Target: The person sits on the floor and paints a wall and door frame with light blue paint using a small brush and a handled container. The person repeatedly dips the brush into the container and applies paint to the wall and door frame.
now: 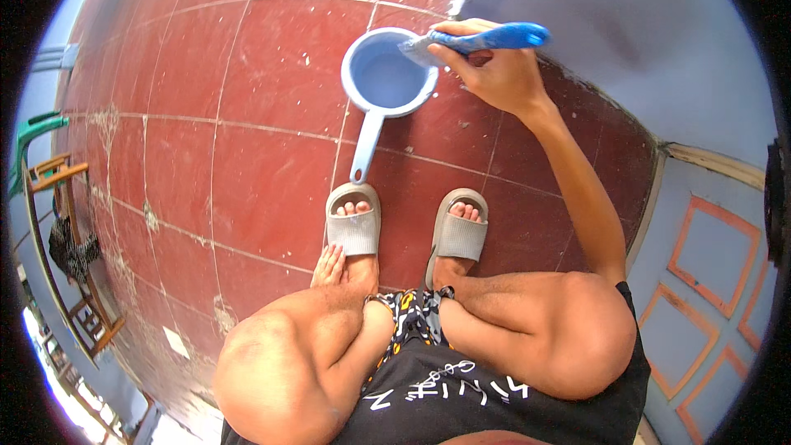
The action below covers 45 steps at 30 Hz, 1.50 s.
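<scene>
A paintbrush with a blue handle [503, 37] is pinched in my right hand [503, 77]. Its pale, paint-coated bristles [419, 50] are at the right inner rim of a light blue plastic dipper [369, 136]. Bluish liquid, which looks like paint [389, 81], covers the dipper's bottom. The dipper stands on the red tiled floor, its handle pointing back to the toe of my left grey slide sandal [353, 232]. My left hand [329, 267] holds nothing and rests beside my left foot, fingers extended against the sandal strap and ankle; part of it is hidden by my leg.
A bluish-grey wall [667, 31] rises close on the right, meeting a panelled door [698, 296] with orange-edged panels. White specks dot the red floor [278, 74]. Wooden furniture [80, 259] with a dark patterned cloth [71, 247] and a green plastic chair [37, 130] stand far left.
</scene>
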{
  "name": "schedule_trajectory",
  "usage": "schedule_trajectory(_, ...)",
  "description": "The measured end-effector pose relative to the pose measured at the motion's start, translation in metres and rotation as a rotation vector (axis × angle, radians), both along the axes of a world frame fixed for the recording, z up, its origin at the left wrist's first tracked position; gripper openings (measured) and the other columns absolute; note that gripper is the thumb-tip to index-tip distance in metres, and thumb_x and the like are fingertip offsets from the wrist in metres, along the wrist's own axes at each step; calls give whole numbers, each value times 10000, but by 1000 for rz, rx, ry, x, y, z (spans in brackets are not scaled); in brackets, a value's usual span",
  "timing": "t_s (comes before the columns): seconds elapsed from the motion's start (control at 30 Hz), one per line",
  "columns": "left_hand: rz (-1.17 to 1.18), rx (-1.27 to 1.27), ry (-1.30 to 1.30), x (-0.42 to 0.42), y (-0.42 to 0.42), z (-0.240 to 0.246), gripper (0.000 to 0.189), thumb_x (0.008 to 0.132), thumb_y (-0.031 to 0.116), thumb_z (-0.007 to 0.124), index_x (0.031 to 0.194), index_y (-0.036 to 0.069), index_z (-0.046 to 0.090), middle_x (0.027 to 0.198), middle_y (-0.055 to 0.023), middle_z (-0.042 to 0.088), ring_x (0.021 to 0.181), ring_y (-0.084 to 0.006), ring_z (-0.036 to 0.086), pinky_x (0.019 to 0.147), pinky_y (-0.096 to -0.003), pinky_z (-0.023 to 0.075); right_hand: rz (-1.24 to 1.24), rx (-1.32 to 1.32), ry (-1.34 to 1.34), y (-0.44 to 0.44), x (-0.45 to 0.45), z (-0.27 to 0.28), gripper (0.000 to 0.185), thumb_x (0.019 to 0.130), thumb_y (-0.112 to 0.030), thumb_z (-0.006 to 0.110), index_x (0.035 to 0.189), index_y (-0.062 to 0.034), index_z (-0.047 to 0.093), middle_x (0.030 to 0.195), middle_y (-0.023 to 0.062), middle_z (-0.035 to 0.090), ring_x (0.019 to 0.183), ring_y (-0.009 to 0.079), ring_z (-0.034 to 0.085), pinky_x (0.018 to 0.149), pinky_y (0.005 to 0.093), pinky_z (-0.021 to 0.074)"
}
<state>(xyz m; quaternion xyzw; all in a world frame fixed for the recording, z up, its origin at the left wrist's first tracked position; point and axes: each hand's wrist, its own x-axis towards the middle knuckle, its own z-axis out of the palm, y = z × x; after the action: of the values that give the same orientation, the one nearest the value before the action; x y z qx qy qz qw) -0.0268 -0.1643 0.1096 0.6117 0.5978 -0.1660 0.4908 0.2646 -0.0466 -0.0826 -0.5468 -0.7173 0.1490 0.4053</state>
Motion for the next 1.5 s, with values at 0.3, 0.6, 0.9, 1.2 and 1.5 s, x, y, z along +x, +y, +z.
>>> schedule_trajectory(0.3,224,29,-103,9,25,28,283,922,169,636,1153,13,684,1111,-211,684,1061,-331,656,909,-348,504,-25,-201,-15,32,-44,-91,234,796,-177,792,922,18,762,759,166,732,623,192,719,581,299,573)
schedule_trajectory(0.6,338,136,-150,-2,26,18,293,928,175,629,1142,-20,674,1133,-221,672,1085,-319,652,909,-344,506,20,-253,-43,36,-51,-113,252,790,-169,790,936,33,752,808,163,740,632,204,716,600,314,571)
schedule_trajectory(0.9,179,39,-4,5,32,20,276,917,229,637,1078,15,702,1032,-221,681,992,-344,663,838,-365,516,44,-206,-55,35,-51,-114,222,799,-161,784,953,-3,759,707,153,713,596,188,697,559,307,545)
schedule_trajectory(1.2,-14,15,110,21,27,8,273,911,257,642,1050,33,716,986,-220,685,950,-355,668,805,-375,520,-201,-175,367,-1,-28,-76,216,828,-153,774,978,1,748,811,129,743,700,149,701,662,279,562)
schedule_trajectory(1.5,-63,80,127,36,13,-10,277,910,251,644,1067,32,710,1008,-218,682,970,-348,664,818,-369,517,-452,294,-44,-34,85,-106,243,818,-33,748,1060,-40,719,1050,124,720,926,254,707,819,336,563)
